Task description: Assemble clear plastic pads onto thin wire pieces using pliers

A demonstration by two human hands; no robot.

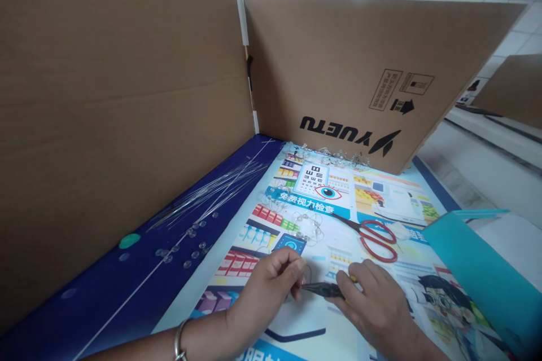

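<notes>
My right hand (376, 302) is closed around long-nose pliers (325, 290), whose dark jaws point left. A bit of yellow handle shows by the fingers. With thumb and fingertips pinched, my left hand (275, 279) holds a thin wire (309, 272) that curves up just beyond the plier tip. The jaws reach the left fingertips; what they grip there is too small to tell. Just beyond the hands lies a loop of clear beads on wire (311, 228). Red-handled scissors (378, 240) rest past my right hand, blades pointing left.
Cut lengths of wire (212, 186) and several loose clear beads (195, 231) lie on the blue strip at left, near a green disc (129, 241). Cardboard panels (322, 67) wall the left and back. More beaded pieces (334, 155) line the back. A teal folder (478, 271) stands right.
</notes>
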